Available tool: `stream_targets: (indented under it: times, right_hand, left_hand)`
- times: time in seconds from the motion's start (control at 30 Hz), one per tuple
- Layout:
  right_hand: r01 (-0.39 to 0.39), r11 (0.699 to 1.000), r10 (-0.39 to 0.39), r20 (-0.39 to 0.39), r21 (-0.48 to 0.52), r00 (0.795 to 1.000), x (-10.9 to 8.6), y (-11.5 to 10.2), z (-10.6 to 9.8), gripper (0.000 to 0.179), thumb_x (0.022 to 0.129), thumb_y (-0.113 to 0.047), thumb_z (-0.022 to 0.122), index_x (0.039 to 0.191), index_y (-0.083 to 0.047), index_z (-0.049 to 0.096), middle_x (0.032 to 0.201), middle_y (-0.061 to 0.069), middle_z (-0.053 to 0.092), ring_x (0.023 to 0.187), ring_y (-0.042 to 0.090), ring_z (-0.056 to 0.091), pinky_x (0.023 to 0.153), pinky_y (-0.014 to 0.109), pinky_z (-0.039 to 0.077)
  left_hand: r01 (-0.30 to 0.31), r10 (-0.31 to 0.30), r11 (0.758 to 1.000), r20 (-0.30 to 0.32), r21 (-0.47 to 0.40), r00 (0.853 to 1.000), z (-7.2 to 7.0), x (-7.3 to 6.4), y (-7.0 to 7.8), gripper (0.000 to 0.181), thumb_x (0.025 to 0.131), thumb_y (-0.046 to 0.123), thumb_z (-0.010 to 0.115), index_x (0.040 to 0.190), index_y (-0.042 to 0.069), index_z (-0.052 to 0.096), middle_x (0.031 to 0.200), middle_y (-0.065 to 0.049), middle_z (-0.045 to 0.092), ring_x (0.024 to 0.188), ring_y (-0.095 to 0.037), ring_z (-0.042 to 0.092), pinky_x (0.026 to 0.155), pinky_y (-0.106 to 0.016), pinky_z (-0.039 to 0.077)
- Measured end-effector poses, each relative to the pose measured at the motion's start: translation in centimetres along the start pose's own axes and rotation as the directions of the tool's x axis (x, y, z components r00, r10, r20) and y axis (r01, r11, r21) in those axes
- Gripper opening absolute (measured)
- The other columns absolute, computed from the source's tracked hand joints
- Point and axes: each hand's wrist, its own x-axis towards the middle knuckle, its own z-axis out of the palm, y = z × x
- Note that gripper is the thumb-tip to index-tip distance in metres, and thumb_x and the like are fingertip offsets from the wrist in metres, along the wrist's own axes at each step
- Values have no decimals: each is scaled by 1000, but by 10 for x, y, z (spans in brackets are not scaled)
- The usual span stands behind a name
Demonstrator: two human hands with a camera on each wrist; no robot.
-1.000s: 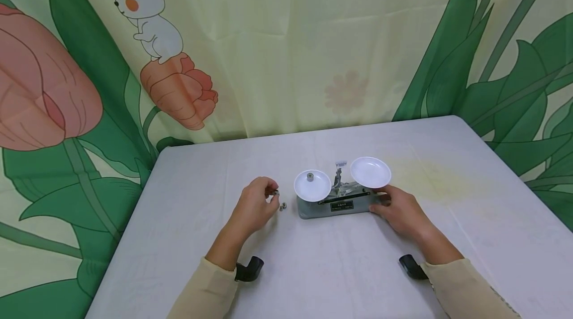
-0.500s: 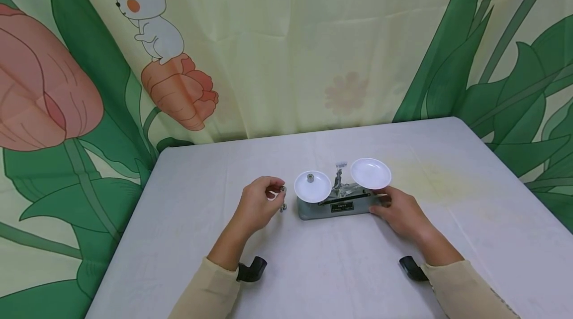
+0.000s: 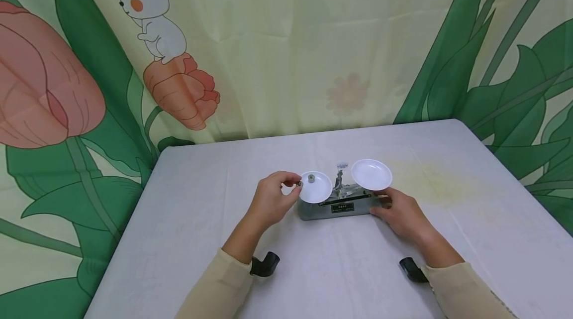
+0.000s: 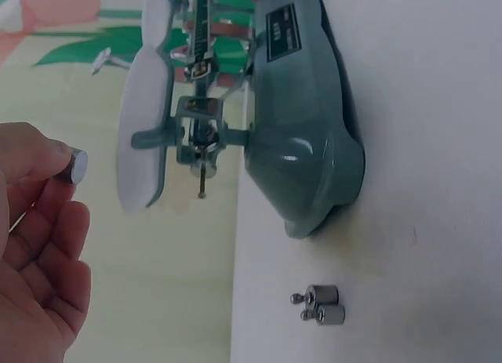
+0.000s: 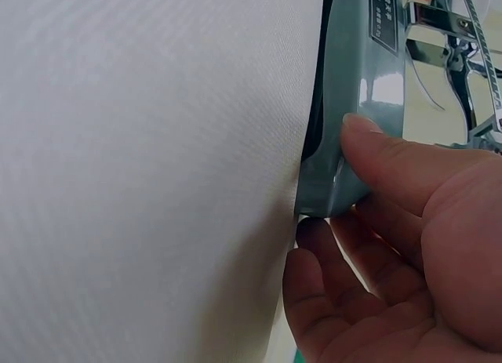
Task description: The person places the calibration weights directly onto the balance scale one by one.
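A grey-green balance scale (image 3: 327,211) stands on the table with two white pans. One small metal weight (image 3: 311,178) sits on the left pan (image 3: 316,192); the right pan (image 3: 371,174) is bare and higher. At the left pan's rim, my left hand (image 3: 274,198) pinches another metal weight (image 4: 76,167) between thumb and index finger. My right hand (image 3: 399,210) holds the right end of the scale's base, thumb on its front and fingers around the end, as the right wrist view shows. Two more knobbed weights (image 4: 322,295) stand on the table near the base, hidden by my left hand in the head view.
A white cloth covers the table (image 3: 340,269). Behind it hangs a curtain (image 3: 286,50) printed with a rabbit, tulips and leaves. Black wrist-worn pieces (image 3: 266,264) stick out below both hands.
My left hand has lifted its weight from beside the loose weights and carried it right to the left pan's edge. The right hand stays on the base.
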Motion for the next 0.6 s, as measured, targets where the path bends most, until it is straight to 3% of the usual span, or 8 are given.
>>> stream_targets:
  times: [0.13,0.3,0.47,0.6]
  right_hand:
    - [0,1000,0,-3,-4,1000,-1,0,0,53,88,-13,74,134,5,54,129,26,60,114,44,60,95,60,46]
    - [2,1000,-2,2,1,1000,-2,-1,1,54,88,-14,75,133,5,54,129,26,60,113,43,61,94,60,46]
    - [24,1000,-24,-8,4,1000,-3,-1,0,52,88,-14,75,132,6,55,127,26,61,111,43,62,94,59,46]
    - [29,1000,-29,-10,3,1000,-3,-1,-1,53,88,-14,75,132,6,55,127,26,61,111,42,63,95,58,46]
  left_hand:
    - [31,-31,1000,32,-2,999,8,5,3,18,92,11,72,109,6,73,101,-3,68,96,-23,61,80,-31,53]
    - [3,-3,1000,32,12,999,17,9,5,18,90,11,75,107,6,74,101,-3,70,91,-19,60,75,-30,51]
    - [-56,55,992,18,109,998,26,12,7,16,89,15,76,104,10,77,99,1,74,91,-17,63,87,-42,41]
    - [-45,40,984,29,173,999,31,14,11,15,89,18,76,103,13,78,98,4,74,93,-17,62,87,-46,36]
